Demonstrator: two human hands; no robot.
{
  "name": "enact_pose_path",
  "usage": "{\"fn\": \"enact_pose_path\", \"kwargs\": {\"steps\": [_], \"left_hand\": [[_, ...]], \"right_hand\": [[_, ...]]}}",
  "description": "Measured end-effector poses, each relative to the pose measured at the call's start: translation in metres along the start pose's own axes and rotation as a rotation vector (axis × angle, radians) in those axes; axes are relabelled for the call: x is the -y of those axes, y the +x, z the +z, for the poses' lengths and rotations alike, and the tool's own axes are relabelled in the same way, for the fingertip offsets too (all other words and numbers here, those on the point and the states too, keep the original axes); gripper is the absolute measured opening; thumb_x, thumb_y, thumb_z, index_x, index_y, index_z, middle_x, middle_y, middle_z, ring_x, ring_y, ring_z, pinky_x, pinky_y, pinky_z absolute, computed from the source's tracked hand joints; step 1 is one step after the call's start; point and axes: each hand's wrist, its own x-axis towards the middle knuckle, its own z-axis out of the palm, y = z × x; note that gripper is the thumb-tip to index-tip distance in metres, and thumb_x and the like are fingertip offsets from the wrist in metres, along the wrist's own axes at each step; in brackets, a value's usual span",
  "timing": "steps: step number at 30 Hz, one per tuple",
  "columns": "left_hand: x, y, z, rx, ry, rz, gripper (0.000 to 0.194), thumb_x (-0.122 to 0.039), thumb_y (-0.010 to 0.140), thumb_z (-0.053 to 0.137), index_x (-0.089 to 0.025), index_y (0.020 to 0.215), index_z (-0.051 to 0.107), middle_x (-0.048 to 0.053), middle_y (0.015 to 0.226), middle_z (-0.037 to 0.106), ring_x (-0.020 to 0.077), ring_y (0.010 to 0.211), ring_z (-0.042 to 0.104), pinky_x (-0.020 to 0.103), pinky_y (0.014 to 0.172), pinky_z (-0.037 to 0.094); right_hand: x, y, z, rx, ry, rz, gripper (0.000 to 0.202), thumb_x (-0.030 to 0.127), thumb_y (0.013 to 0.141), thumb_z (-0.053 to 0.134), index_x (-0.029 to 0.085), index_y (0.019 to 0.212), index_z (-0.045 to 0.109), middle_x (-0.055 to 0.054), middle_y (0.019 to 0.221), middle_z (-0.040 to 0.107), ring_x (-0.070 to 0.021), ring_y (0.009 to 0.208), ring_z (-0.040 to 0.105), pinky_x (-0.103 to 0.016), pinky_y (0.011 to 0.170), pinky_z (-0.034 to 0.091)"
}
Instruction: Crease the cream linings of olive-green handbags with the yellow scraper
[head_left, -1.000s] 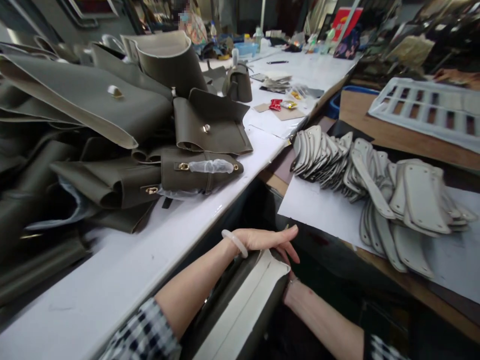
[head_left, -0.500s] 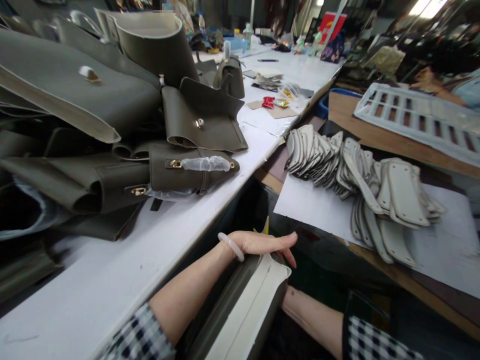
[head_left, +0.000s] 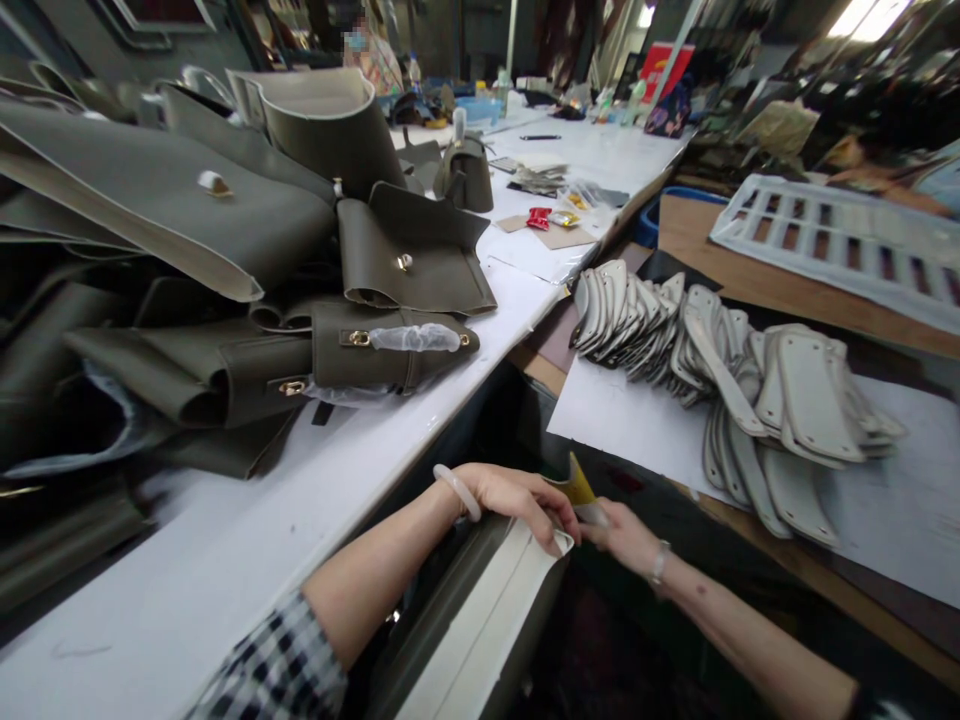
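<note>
On the white table (head_left: 600, 155) we see a pen (head_left: 540, 137) and red packet (head_left: 538, 217); at right, a slatted tray (head_left: 821, 270).

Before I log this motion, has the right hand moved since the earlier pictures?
Yes: judged against the white sheet, the right hand has moved rightward.

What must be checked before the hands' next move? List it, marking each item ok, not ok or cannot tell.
1. Left hand on the dark piece: ok, curled over the end of its white panel.
2. Right hand's grip on the yellow piece: cannot tell; the right hand is beside it, but the contact is blurred.
3. Dark piece wholly in view: not ok, its near end runs off the picture.
4. Pale pieces apart from both hands: ok, heaped on the white sheet.
5. Underside of the dark piece: cannot tell, hidden.
</note>
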Motion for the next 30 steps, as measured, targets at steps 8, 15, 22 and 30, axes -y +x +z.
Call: {"fn": "enact_pose_path", "kwargs": {"steps": [8,15,22,30], "left_hand": [[0.006,0.005,0.003,-0.013,-0.136,-0.094,0.052,-0.024,0.059,0.075,-0.02,0.109,0.062,0.0,0.09,0.069,0.0191,0.081,0.065,0.031,0.076,0.05],[-0.006,-0.003,0.004,-0.144,0.04,-0.19,0.091,-0.035,0.063,0.076,-0.015,0.145,0.042,0.01,0.127,0.065,0.0299,0.117,0.059,0.036,0.093,0.048],[-0.007,-0.006,0.005,-0.223,0.058,-0.212,0.107,-0.032,0.063,0.077,-0.012,0.154,0.025,0.013,0.15,0.046,0.0306,0.136,0.045,0.038,0.111,0.035],[-0.011,-0.009,0.006,-0.205,0.061,-0.205,0.12,-0.042,0.062,0.076,-0.001,0.154,0.01,0.019,0.155,0.037,0.0334,0.141,0.037,0.037,0.111,0.036]], "right_hand": [[0.024,-0.057,-0.082,0.42,0.086,0.048,0.043,0.057,0.082,0.06,0.016,0.093,0.057,-0.001,0.072,0.06,-0.0103,0.05,0.056,-0.019,0.045,0.043],[0.06,-0.034,-0.049,0.634,-0.028,0.086,0.038,0.052,0.091,0.051,0.016,0.097,0.056,0.002,0.059,0.058,-0.0073,0.036,0.048,-0.013,0.031,0.036],[0.069,-0.033,-0.049,0.61,-0.083,0.128,0.036,0.05,0.094,0.046,0.016,0.092,0.057,0.003,0.054,0.054,-0.0063,0.034,0.045,-0.011,0.029,0.035],[0.068,-0.036,-0.043,0.609,-0.065,0.162,0.037,0.051,0.093,0.044,0.016,0.09,0.055,0.003,0.054,0.054,-0.0059,0.032,0.044,-0.011,0.028,0.033]]}}
